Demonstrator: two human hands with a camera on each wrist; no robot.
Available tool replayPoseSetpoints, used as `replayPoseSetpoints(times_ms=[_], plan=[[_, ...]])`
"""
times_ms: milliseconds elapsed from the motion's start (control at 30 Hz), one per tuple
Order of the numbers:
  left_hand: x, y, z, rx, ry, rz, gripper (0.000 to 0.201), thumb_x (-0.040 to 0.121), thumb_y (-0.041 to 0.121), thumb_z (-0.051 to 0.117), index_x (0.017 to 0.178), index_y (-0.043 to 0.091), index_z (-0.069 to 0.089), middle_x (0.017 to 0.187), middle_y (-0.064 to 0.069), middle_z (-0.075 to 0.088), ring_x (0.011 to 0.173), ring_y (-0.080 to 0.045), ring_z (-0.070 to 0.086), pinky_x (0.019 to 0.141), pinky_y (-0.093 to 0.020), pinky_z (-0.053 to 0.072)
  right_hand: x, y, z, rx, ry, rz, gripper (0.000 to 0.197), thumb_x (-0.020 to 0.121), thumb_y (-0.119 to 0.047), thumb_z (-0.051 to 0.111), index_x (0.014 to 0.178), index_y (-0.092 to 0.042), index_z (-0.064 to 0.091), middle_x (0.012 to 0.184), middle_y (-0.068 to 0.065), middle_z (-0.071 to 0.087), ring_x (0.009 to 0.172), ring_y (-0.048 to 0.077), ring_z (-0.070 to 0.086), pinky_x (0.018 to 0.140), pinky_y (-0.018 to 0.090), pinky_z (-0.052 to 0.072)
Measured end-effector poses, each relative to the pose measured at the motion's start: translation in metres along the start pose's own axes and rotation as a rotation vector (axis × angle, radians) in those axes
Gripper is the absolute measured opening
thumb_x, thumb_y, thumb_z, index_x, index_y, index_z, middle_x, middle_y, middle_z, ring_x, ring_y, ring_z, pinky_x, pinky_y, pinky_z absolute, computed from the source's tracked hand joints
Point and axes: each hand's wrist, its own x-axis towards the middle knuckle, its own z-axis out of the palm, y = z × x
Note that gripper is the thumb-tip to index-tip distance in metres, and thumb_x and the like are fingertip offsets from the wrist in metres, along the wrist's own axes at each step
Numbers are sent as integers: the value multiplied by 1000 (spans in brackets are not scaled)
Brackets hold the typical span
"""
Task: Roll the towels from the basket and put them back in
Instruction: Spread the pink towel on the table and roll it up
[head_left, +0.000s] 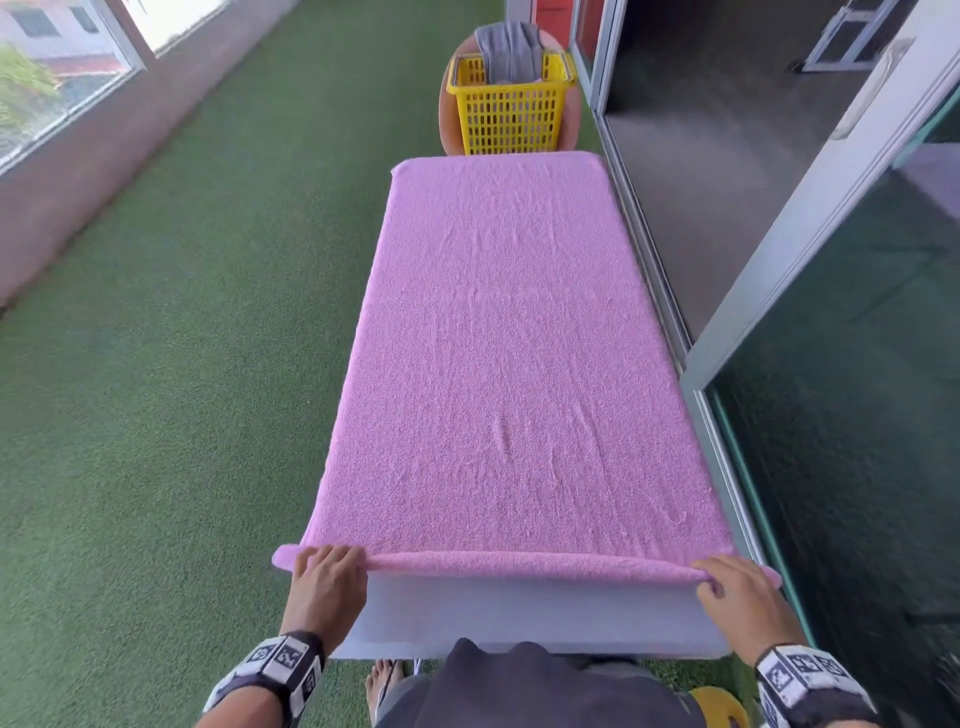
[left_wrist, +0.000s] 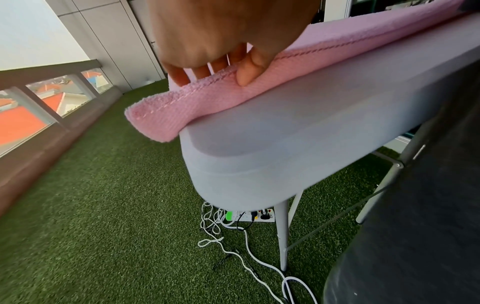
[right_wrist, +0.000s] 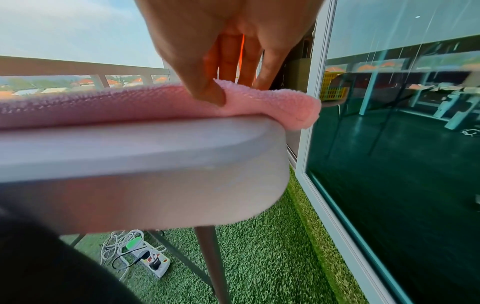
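Observation:
A pink towel (head_left: 498, 343) lies spread flat along the white table (head_left: 519, 618), its near edge turned over into a thin first fold. My left hand (head_left: 327, 569) pinches that folded edge at the near left corner; thumb and fingers clamp the hem (left_wrist: 207, 82). My right hand (head_left: 727, 577) pinches the folded edge at the near right corner, thumb pressed into the cloth (right_wrist: 233, 96). At the table's far end a yellow basket (head_left: 511, 111) stands on a round stool, with a grey towel (head_left: 509, 49) hanging out of it.
Green artificial turf (head_left: 182, 389) runs along the table's left side up to a low wall with windows. Glass sliding doors (head_left: 779, 364) stand close on the right. Under the table lie a power strip (left_wrist: 249, 216) and loose white cables (left_wrist: 233, 246).

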Motion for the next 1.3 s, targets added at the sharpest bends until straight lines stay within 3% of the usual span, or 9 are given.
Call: replayPoseSetpoints(times_ms=[133, 200, 333, 500, 700, 833, 967, 1167, 1300], plan=[[11, 0, -3, 75, -79, -75, 8, 86, 19, 52, 93, 23, 52, 63, 9, 53, 55, -10, 49, 73, -38, 43, 14, -7, -12, -94, -112, -39, 17, 81, -15, 62, 73, -28, 55, 74, -10, 61, 63, 6, 49, 73, 32, 37], [19, -1, -4, 112, -79, -86, 29, 76, 13, 64, 102, 20, 53, 79, 5, 55, 67, -14, 50, 72, -38, 41, 21, -9, -15, -85, -30, -37, 21, 74, -9, 67, 84, -27, 59, 84, -9, 59, 69, 13, 53, 74, 34, 39], [22, -3, 0, 91, -61, 44, 21, 69, 3, 49, 88, 13, 51, 78, -1, 48, 66, -15, 38, 59, -40, 49, 20, -14, -10, -151, -74, -127, 35, 61, -4, 72, 73, -28, 50, 81, -7, 51, 78, 20, 56, 67, 32, 35], [13, -8, -2, 24, -103, 72, 46, 50, -12, 73, 89, 9, 60, 87, -5, 61, 73, -22, 52, 64, -34, 54, 18, -7, 0, -103, -189, -103, 34, 72, -12, 67, 98, -30, 55, 119, -9, 54, 115, 18, 53, 93, 37, 46], [25, -7, -16, 48, -134, 49, 19, 79, 21, 43, 67, 24, 57, 59, 10, 59, 54, -13, 57, 68, -37, 50, 32, -15, -15, -192, -131, -95, 11, 80, -28, 55, 70, -33, 54, 68, -16, 52, 76, 10, 49, 75, 32, 28], [40, -10, -21, 30, -112, -26, 7, 82, 16, 59, 78, 21, 56, 70, 9, 57, 60, -13, 54, 73, -39, 49, 38, -15, -14, -186, -45, -82, 17, 78, -17, 68, 87, -27, 58, 78, -11, 61, 78, 18, 58, 78, 38, 36], [49, -4, -20, -40, -88, -43, 12, 73, 6, 43, 75, 17, 46, 70, 1, 49, 62, -20, 46, 55, -34, 41, 40, -24, -14, -177, -75, -153, 41, 61, 0, 73, 69, -28, 44, 70, -11, 44, 65, 16, 44, 57, 32, 33], [39, -5, -2, -2, -172, -5, 40, 53, -2, 71, 86, 15, 55, 84, 0, 55, 74, -18, 45, 63, -29, 44, 43, -20, -3, -71, -171, -141, 41, 68, -9, 68, 92, -36, 48, 96, -15, 49, 91, 12, 52, 77, 33, 48], [48, -3, -11, 2, -175, 3, 31, 51, -7, 65, 70, 17, 57, 66, 3, 56, 58, -20, 52, 54, -32, 45, 54, -17, -6, -128, -121, -102, 31, 69, -11, 72, 96, -26, 71, 98, -9, 69, 93, 17, 63, 84, 40, 49]])
